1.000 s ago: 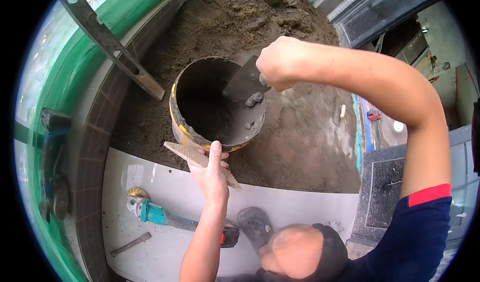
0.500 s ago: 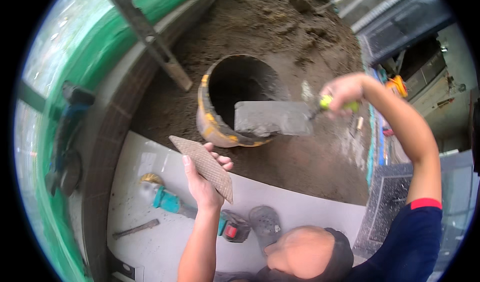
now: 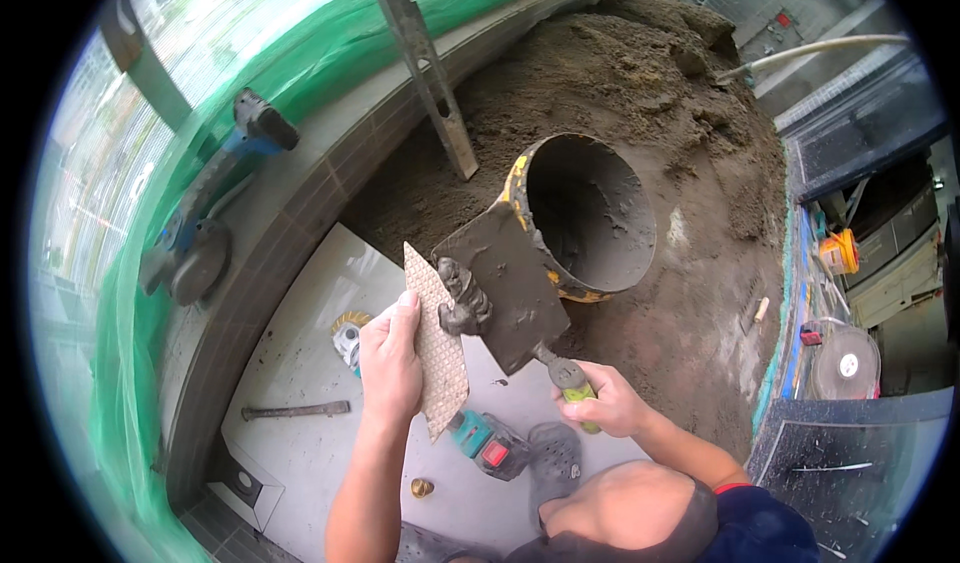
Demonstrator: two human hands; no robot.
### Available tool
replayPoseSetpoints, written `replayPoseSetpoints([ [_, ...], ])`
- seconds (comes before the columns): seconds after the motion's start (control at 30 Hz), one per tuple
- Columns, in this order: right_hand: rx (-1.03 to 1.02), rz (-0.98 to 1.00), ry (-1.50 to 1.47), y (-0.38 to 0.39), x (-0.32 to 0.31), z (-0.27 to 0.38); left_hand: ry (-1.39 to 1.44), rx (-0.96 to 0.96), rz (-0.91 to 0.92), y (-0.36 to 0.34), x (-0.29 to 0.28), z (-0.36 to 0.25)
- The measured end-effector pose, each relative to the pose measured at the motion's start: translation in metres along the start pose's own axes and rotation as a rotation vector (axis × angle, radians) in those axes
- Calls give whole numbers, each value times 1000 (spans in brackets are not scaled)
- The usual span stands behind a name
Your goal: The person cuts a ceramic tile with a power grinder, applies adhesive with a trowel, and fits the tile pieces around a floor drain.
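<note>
My left hand (image 3: 392,358) is closed on a cut tile piece (image 3: 440,378) with a waffle-textured face, held upright-slanted. My right hand (image 3: 610,403) grips the green handle of a square trowel (image 3: 488,263). A lump of wet grey mortar (image 3: 464,303) sits at the blade's left side, against the tile's textured face. Beyond the blade stands a yellow-smeared bucket (image 3: 608,208), coated inside with mortar. Below my hands a teal cordless grinder (image 3: 478,441) lies on a large white tile (image 3: 290,353), partly hidden by the tile piece and my left hand.
A mortar bed (image 3: 640,73) spreads behind the bucket. A long metal level (image 3: 420,63) leans at the back left. A blue-and-black tool (image 3: 200,233) lies on the left ledge beside green netting. A chisel (image 3: 290,410) and my shoe (image 3: 553,451) are on the white tile. A doorway is at right.
My right hand has swung down and toward me, bringing the loaded trowel from the bucket to the tile piece. My left hand has turned the piece more upright. The view has shifted.
</note>
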State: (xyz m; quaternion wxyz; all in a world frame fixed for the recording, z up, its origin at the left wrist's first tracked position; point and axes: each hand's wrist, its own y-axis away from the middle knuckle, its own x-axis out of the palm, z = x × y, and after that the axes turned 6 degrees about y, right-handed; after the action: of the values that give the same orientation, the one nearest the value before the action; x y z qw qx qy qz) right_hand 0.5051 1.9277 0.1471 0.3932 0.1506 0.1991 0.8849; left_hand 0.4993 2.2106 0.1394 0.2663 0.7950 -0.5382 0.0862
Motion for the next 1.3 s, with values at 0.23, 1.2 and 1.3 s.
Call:
replayPoseSetpoints([
  [0.23,-187,-196,372,-19,23,-10,272,-17,-47,-6,1,-11],
  [1.2,-481,-525,880,-30,38,-92,304,2,-194,-25,24,19],
  [1.3,-530,-463,914,-23,36,-114,283,-33,-226,-32,13,32],
])
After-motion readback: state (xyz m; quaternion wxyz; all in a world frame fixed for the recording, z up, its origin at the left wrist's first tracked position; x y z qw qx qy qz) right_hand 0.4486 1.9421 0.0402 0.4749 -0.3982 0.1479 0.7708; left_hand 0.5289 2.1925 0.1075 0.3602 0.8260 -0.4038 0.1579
